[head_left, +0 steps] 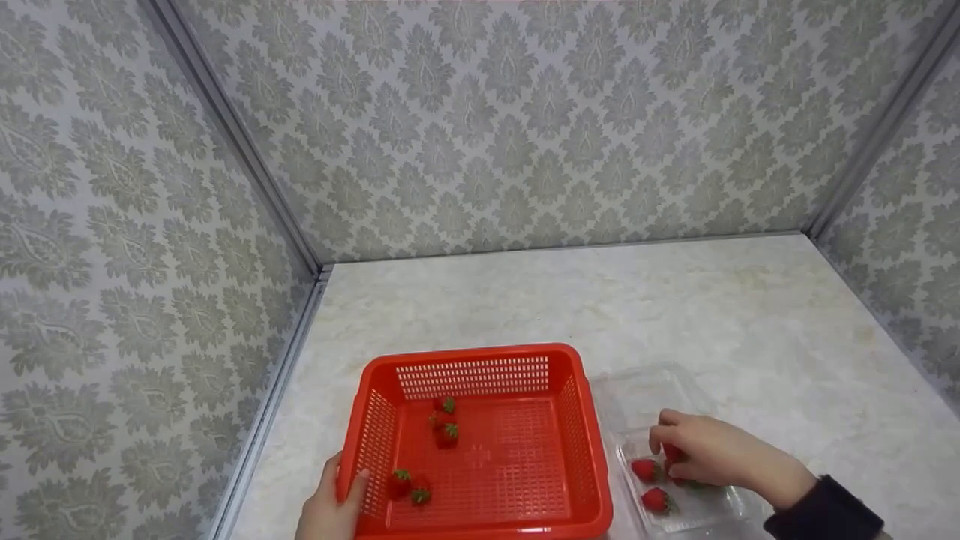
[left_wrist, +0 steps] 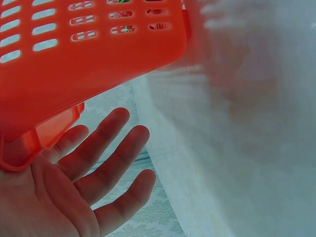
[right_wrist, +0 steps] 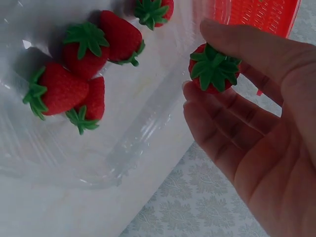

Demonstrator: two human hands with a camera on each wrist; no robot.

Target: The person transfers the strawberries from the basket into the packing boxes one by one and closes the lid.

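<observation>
At the far left, a wall panel with a leaf pattern runs beside the pale worktop. Next comes your left hand, at the left side of the red plastic basket. Your thumb hooks over the rim to the inside, and your other fingers lie outside the wall, spread apart and loosely bent; the left wrist view shows the lip in the crook of that hand.

Inside the basket, a small cluster of strawberries lies toward the far left, and a pair of strawberries sits nearer you, by the left wall.

Just beside the basket on the right is a clear plastic container. Two strawberries show in it left of your right hand; the right wrist view shows five in there, four bunched together and one a little apart.

Your right hand is over the container, its thumb and fingers closed on a single strawberry. That berry sits at the fingertips, thumb on one side and fingers on the other, its green leaves facing the wrist camera. A dark sleeve ends at your right wrist.
</observation>
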